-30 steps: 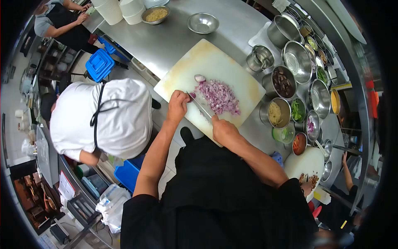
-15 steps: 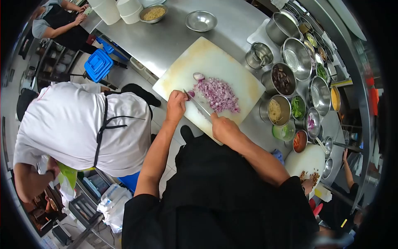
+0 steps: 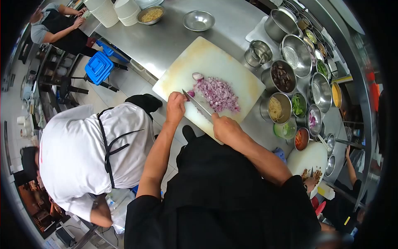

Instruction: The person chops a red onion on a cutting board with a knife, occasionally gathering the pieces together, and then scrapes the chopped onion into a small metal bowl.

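A white cutting board lies on the steel counter. Chopped red onion is heaped at its middle, with a larger onion piece at the heap's upper left. My right hand is closed round the handle of a knife, whose blade slants up and left across the board. Near the blade's tip, my left hand has its fingers drawn together at the board's left edge. A small purple onion piece lies beside those fingers; whatever they pinch is hidden.
Metal bowls of ingredients crowd the right. An empty bowl and stacked white containers stand at the back. A person in white bends at the left; another person's hand is by a second board.
The person in white has bent further down, toward the lower left, and an arm now reaches to the plastic bags. My hands and the knife have barely moved.
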{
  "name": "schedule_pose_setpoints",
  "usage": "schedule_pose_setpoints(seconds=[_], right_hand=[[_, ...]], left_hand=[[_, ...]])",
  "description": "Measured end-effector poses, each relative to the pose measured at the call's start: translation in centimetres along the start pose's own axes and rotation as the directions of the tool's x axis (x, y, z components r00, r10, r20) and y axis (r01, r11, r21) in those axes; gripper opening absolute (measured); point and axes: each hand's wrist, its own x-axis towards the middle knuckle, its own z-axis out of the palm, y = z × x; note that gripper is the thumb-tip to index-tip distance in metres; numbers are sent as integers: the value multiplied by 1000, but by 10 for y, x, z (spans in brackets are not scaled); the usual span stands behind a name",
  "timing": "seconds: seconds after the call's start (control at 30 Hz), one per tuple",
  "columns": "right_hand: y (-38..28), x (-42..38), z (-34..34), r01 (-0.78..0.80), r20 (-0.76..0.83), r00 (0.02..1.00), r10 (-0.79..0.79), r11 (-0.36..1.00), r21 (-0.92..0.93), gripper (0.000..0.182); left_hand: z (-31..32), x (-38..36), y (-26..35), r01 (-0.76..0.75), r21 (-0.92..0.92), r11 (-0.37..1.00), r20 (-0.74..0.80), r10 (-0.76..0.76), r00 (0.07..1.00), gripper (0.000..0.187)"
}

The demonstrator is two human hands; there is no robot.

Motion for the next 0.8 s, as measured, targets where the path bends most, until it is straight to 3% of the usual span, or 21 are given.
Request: schedule_pose_setpoints(seconds=[0.43,0.8], right_hand=[[9,2,7,12,-27,1000,-13,999,-37,24],[-1,-3,-6,-32,42,999,32,999,2,27]], left_hand=[[-4,3,2,-44,51,998,24,42,999,10],[-6,3,2,-62,68,996,46,59,997,10]])
